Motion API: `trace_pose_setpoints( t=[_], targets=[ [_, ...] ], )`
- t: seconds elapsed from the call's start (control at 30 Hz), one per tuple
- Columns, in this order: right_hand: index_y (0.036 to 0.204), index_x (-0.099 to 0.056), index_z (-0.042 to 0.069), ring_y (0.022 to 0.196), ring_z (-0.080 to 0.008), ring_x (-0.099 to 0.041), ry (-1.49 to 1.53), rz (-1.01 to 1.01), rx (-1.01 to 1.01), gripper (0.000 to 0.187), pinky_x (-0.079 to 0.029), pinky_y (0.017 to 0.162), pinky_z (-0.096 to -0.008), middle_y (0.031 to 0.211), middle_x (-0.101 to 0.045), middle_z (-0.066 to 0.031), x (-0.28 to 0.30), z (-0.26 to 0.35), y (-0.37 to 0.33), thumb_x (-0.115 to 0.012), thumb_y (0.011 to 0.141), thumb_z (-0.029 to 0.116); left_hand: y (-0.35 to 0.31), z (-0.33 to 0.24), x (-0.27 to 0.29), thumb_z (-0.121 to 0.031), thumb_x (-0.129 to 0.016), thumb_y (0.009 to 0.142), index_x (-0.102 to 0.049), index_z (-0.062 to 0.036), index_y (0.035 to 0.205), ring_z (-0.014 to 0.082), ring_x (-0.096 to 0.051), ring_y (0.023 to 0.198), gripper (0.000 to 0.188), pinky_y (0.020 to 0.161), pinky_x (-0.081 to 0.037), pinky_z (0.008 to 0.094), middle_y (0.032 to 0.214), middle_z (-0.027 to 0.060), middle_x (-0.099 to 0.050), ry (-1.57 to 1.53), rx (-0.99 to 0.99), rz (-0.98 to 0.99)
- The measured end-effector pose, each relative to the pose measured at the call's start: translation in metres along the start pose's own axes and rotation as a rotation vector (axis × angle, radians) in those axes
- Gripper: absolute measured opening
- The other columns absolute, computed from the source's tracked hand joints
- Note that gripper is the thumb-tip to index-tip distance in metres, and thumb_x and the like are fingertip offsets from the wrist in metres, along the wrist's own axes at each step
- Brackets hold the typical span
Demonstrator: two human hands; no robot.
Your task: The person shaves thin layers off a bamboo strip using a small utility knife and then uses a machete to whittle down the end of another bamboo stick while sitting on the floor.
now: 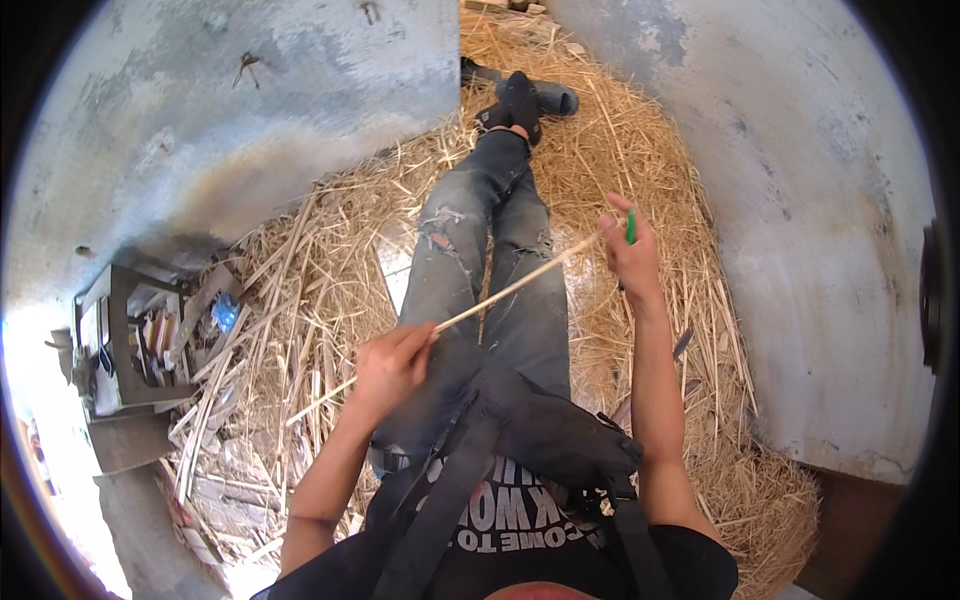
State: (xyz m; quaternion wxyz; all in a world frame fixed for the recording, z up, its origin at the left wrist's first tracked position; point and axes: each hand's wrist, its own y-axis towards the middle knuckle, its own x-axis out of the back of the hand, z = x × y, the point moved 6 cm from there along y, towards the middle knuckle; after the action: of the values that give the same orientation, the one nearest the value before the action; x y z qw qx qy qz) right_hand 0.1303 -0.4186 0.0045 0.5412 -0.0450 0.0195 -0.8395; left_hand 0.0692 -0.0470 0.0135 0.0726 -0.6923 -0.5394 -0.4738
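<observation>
The left hand (393,368) has its fingers closed around a long stick (515,286). The stick points to two o'clock, over the legs (440,285). Near its tip, the right hand (636,258) grips a small green thing (631,226) with bent fingers.

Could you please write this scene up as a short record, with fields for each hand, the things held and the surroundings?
Left hand: closed around a thin pale stick; hand above the thigh
Right hand: raised, with a small green object in the fingers; its exact kind is unclear
Stick: slants across the legs, upper end close to the right hand; contact there unclear
Legs: stretched out, crossed near the feet, in torn jeans
Lap: black bag
Ground: loose straw on both sides
Walls: grey, left and right
</observation>
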Motion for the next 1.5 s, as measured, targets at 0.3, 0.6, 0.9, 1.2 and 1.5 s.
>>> trace_pose_setpoints(
  t=[0.3,0.6,0.9,1.2,1.5],
  targets=[
    [0.088,-0.048,0.012,0.045,-0.0048,-0.034,0.545,-0.221,-0.119,0.022,-0.027,0.04,-0.0218,0.058,-0.033,0.0073,0.081,-0.04,0.005,-0.066,0.1,0.017,-0.013,0.061,0.049,-0.004,-0.07,0.088,-0.065,-0.0036,0.127,0.0312,-0.064,0.111,0.04,0.087,-0.056,0.0376,0.124,0.0187,-0.063,0.244,-0.046,-0.249],
    [0.076,-0.036,0.014,0.044,-0.0134,-0.037,1.03,-0.944,-0.433,0.046,-0.032,0.044,-0.0265,0.053,-0.034,0.0018,0.239,-0.218,-0.035,-0.046,0.102,0.051,-0.267,0.312,0.065,-0.015,-0.061,0.095,-0.043,-0.0019,0.149,0.0377,-0.055,0.123,0.058,0.098,-0.052,0.0508,0.135,0.0236,-0.049,0.734,0.896,-0.185],
    [0.079,-0.043,0.012,0.046,-0.0194,-0.042,0.505,-0.871,-0.874,0.016,-0.038,0.043,-0.0358,0.059,-0.04,-0.0038,0.184,-0.397,-0.177,-0.049,0.091,0.022,-0.331,0.236,-0.102,-0.034,-0.063,0.094,-0.037,-0.0088,0.153,0.0354,-0.037,0.142,0.069,0.119,-0.03,0.0519,0.148,0.0159,-0.043,0.513,0.758,0.675],
    [0.129,-0.054,-0.014,0.112,-0.0545,-0.058,-1.012,-0.515,-0.426,0.059,-0.044,0.103,-0.0512,0.124,-0.061,-0.0368,0.126,-0.35,-0.192,-0.063,0.086,0.025,-0.291,0.268,-0.1,-0.002,-0.058,0.091,-0.061,-0.0102,0.125,0.039,-0.064,0.112,0.035,0.094,-0.053,0.0522,0.133,0.0204,-0.059,0.322,1.011,0.582],
    [0.117,-0.055,-0.003,0.109,-0.0454,-0.061,-1.035,-0.926,-0.558,0.045,-0.049,0.093,-0.0519,0.109,-0.062,-0.0306,0.216,-0.315,-0.221,-0.065,0.086,0.027,-0.132,0.271,0.027,-0.007,-0.074,0.089,-0.053,-0.0077,0.141,0.0356,-0.072,0.09,0.056,0.075,-0.06,0.046,0.107,0.0212,-0.072,0.35,0.71,0.31]
  ],
)
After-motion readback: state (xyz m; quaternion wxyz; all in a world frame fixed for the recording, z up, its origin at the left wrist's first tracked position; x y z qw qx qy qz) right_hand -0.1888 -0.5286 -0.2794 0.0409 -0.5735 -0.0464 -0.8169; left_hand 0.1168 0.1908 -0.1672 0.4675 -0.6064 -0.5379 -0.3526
